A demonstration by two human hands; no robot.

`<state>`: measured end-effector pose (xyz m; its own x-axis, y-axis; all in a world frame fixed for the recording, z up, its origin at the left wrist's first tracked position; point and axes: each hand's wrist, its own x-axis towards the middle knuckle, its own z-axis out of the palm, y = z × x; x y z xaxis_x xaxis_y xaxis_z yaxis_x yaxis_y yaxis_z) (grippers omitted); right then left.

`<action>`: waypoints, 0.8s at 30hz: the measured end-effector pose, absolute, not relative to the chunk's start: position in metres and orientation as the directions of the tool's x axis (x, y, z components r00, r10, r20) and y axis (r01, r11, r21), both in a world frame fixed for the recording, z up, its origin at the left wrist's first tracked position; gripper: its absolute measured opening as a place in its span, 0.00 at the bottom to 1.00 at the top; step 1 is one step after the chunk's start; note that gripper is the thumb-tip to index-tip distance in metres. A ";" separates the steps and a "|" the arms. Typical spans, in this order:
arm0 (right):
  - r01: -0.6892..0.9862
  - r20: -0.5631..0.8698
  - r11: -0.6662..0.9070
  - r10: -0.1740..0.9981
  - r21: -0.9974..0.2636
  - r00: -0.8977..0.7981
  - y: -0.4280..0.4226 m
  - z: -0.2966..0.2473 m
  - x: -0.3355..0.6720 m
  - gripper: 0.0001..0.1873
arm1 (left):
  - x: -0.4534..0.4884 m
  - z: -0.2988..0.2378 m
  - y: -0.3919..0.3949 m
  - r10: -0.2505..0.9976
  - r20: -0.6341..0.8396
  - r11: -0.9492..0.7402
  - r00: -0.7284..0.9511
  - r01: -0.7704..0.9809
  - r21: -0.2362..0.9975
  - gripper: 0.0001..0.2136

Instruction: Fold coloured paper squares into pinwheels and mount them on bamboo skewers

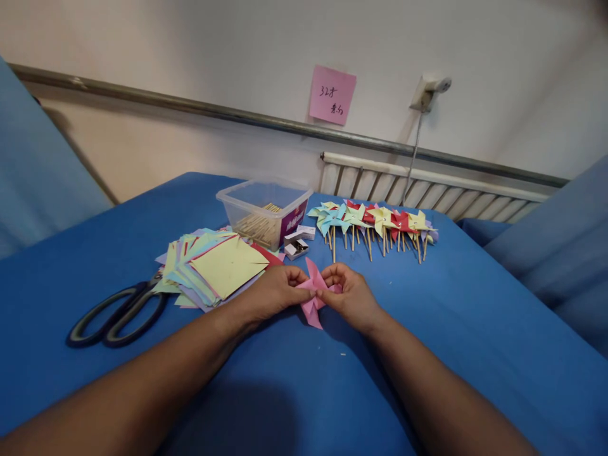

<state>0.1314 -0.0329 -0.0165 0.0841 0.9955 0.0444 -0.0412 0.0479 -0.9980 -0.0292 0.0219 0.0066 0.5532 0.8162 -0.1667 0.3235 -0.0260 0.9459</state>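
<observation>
A pink paper pinwheel (313,296) is pinched between both of my hands just above the blue table (475,329). My left hand (275,292) grips its left side with fingers curled. My right hand (349,294) closes on its right side, fingertips folded over the paper's centre. Just left of my left hand lies a stack of coloured paper squares (216,266), a pale yellow sheet on top. Behind my hands, a row of finished pinwheels on wooden sticks (375,223) lies across the table.
Black-handled scissors (116,313) lie at the left beside the paper stack. A clear plastic box of wooden sticks (263,212) stands behind the paper, with a small open box of pins (296,247) next to it. A pink note (332,95) hangs on the wall.
</observation>
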 end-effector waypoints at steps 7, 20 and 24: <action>0.005 0.061 0.061 0.996 -0.998 0.061 -0.034 -0.020 0.130 0.12 | -0.030 0.002 0.023 0.822 -0.148 -0.069 0.550 0.353 0.933 0.08; 0.340 0.260 0.159 0.925 -0.927 0.277 -0.005 -0.049 0.143 0.12 | -0.038 0.020 0.041 0.909 -0.256 0.301 0.329 -0.094 0.949 0.11; 0.625 0.411 0.280 0.909 -0.729 0.072 0.017 -0.048 0.124 0.10 | -0.042 0.019 0.048 0.942 -0.259 0.311 0.212 -0.265 0.913 0.11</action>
